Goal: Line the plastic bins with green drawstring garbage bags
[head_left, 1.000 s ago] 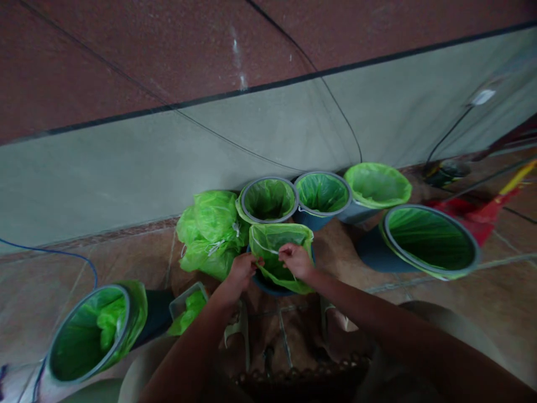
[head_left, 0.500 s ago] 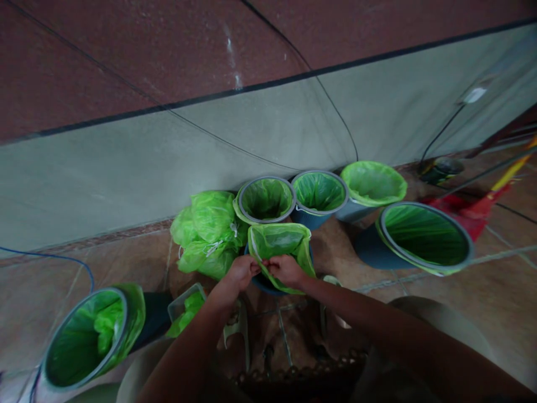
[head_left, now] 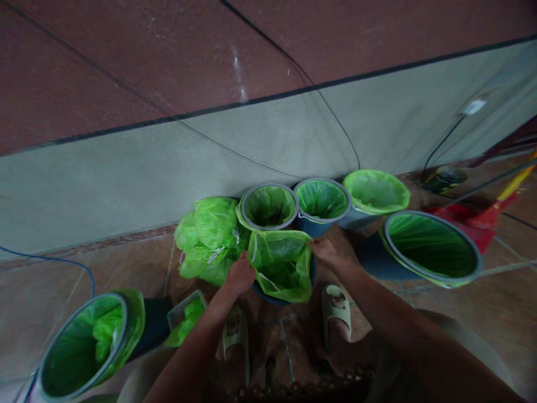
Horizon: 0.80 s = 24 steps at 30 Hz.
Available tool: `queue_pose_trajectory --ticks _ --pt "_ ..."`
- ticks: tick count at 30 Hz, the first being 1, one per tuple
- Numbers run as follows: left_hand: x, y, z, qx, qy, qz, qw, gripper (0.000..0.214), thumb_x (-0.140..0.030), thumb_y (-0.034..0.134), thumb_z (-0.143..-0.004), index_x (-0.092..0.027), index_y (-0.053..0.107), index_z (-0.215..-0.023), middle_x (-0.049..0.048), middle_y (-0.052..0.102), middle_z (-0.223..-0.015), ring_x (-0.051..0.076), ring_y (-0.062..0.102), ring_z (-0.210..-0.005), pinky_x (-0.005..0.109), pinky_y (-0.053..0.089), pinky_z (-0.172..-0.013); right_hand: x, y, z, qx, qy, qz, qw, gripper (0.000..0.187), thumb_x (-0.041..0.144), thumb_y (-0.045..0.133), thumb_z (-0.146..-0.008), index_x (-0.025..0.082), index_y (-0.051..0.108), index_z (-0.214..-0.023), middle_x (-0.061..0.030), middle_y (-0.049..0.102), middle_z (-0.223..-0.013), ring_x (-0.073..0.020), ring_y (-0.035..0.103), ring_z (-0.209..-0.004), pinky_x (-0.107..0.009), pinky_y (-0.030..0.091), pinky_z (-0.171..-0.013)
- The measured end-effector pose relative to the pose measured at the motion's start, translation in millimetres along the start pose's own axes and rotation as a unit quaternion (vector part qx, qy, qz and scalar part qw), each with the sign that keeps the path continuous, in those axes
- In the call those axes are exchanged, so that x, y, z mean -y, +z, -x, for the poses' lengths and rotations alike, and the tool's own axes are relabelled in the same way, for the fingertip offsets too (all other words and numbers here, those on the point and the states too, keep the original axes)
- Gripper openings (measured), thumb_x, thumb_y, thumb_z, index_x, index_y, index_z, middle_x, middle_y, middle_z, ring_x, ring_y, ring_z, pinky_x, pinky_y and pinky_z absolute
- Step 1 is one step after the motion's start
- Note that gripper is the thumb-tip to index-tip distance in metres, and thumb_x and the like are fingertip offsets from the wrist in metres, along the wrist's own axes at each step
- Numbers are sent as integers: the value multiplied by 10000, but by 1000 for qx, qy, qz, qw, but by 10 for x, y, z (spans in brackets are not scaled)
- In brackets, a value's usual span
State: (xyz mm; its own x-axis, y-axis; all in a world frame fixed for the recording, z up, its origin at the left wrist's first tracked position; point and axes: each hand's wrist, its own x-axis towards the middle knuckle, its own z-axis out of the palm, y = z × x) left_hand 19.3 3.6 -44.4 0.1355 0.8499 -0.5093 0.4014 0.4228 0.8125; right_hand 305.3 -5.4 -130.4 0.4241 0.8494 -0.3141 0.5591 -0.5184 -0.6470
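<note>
A green bin liner (head_left: pixel 285 291) stands open in the middle, its lower part inside a blue bin (head_left: pixel 268 296) that shows only at the edges. My left hand (head_left: pixel 242 274) grips the liner's left rim with closed fingers. Across from it, my right hand (head_left: pixel 327 249) pinches the far right corner of the same rim. The mouth is stretched between the two hands. Touching the bin's left side are tied, puffed green bags (head_left: pixel 212 229) with white drawstrings. Right behind the liner is a lined bin with a grey ring (head_left: pixel 268 226).
More lined bins stand along the wall: a blue one (head_left: pixel 321 221) and one without a ring (head_left: pixel 373 193). A larger bin (head_left: pixel 398 260) leans at right beside a red dustpan (head_left: pixel 465 221). Another bin (head_left: pixel 151 322) tilts at left, near a clear tub (head_left: pixel 174 316). Slippers (head_left: pixel 337 305) are below.
My hands have moved apart from the liner's near edge to its left and right sides. The liner's mouth is now spread wider. The view has shifted slightly.
</note>
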Motion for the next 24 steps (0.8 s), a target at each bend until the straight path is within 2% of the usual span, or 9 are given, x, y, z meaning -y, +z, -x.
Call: queue_pose_trajectory --ticks 2,5,8,11,13,15,18,21,24 --pt "-45 -40 38 7 33 -192 981 306 -62 510 -764 -108 601 -1053 172 670 -1099 270 598 -1131 375 402 -999 28 -13 4 2 31 40 999 174 258 614 -815 173 751 -752 -86 713 -724 -232 680 -750 -288 448 -641" --pt "-117 -190 69 4 66 -447 892 315 -181 552 -799 -128 602 -1106 139 714 -1010 254 665 -996 336 470 -870 147 -133 5 -33 11 58 998 195 274 592 -803 184 762 -774 -77 736 -774 -233 681 -744 -290 442 -609" --pt "-227 -438 93 -31 71 -501 862 311 -260 645 -747 -143 656 -1035 119 724 -940 271 667 -972 331 471 -824 288 -308 41 -56 -37 48 997 191 329 620 -772 206 766 -780 -56 750 -794 -229 681 -736 -290 448 -614" --pt "-398 -698 145 -73 97 -416 901 270 -264 659 -733 -153 684 -978 56 700 -764 222 663 -800 300 460 -722 470 -514 192 -88 -92 12 992 191 341 628 -760 204 761 -759 -53 751 -769 -219 672 -705 -293 453 -635" --pt "-528 -809 199 -85 141 -275 947 269 -291 670 -729 -156 685 -961 0 644 -649 157 601 -623 261 427 -611 617 -662 359 -111 -133 -28 985 205 359 622 -776 202 754 -769 -50 746 -751 -204 657 -677 -292 454 -640" --pt "-639 -837 255 -87 200 -108 970 322 -324 697 -712 -154 681 -986 -35 606 -613 108 521 -529 232 394 -547 760 -784 537 -133 -194 -79 969 240 407 623 -798 200 743 -802 -49 741 -764 -190 642 -668 -291 458 -650" --pt "-718 -727 304 -57 264 53 961 384 -331 730 -693 -160 684 -1034 -31 637 -673 89 526 -559 214 408 -559 913 -833 720 -130 -268 -179 938 280 460 618 -824 196 706 -849 -51 733 -830 -183 644 -733 -294 477 -699" --pt "-688 -534 292 5 258 45 965 382 -282 744 -676 -157 704 -1034 -18 668 -687 97 555 -583 221 427 -580 987 -734 762 -53 -243 -260 933 339 509 586 -839 189 627 -738 -35 678 -693 -166 616 -646 -293 478 -659" --pt "-640 -386 282 24 252 31 967 369 -252 738 -688 -157 715 -1044 -11 678 -685 107 581 -599 234 452 -613 1027 -645 755 -2 -240 -272 932 373 520 561 -858 193 584 -680 -4 604 -604 -136 545 -568 -270 436 -602"
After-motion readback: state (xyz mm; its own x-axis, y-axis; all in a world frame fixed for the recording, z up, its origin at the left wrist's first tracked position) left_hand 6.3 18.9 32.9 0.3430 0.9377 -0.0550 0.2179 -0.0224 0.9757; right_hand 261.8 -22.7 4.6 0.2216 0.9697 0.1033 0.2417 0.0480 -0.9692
